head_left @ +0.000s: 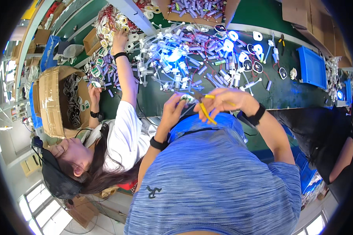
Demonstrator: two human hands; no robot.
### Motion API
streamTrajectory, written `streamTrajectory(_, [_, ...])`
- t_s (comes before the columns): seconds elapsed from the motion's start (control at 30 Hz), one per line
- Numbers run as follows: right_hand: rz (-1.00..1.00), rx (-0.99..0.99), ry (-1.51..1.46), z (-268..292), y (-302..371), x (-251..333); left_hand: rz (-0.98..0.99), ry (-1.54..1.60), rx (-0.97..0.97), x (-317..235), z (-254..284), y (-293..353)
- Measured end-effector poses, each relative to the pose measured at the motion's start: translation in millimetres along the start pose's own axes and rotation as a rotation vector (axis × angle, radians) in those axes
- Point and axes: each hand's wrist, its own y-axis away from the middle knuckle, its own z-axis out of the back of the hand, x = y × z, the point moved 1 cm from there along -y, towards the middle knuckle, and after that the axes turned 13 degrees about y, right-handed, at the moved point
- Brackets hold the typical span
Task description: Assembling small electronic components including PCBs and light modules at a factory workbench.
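Just in front of my body, my left hand (172,109) pinches a small round white part with a green circuit board (188,98). My right hand (225,102) is wrapped round a pair of yellow-handled pliers (203,111). The dark jaws of the pliers point left, close to the white part; whether they touch it cannot be made out. Beyond both hands lies a heap of purple cylindrical battery cells and clear plastic stems (176,66), with some blue lights shining in it.
A co-worker (117,129) at my left reaches toward wired round parts (115,23). Beside them stands a cardboard box (53,102) of white discs. A blue tray (312,68) and another pair of pliers (281,41) lie to the right on the green table (153,102). Another person (317,137) is at my right.
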Motion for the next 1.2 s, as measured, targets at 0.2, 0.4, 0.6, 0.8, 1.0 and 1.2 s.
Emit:
streamTrajectory(0.2, [0.14,-0.742,1.216,95,-140,-10,0.055,-0.018,-0.098,-17,-4,37])
streamTrajectory(0.4, [0.398,-1.481,1.644,76,-197,-20,0.139,0.255,-0.103,-53,-17,50])
streamTrajectory(0.6, [0.267,-0.331,0.629,-10,-81,11,0.17,0.44,-0.048,-72,-12,55])
streamTrajectory(0.8, [0.459,-0.408,0.462,-56,-9,-7,0.136,0.525,0.241,-92,-20,45])
streamTrajectory(1.0, [0.825,-0.589,-0.001,-79,13,-5,0.056,0.426,0.205,-128,-37,40])
streamTrajectory(1.2, [0.735,-0.966,0.412,-97,44,0,0.077,0.354,-0.033,-143,-34,35])
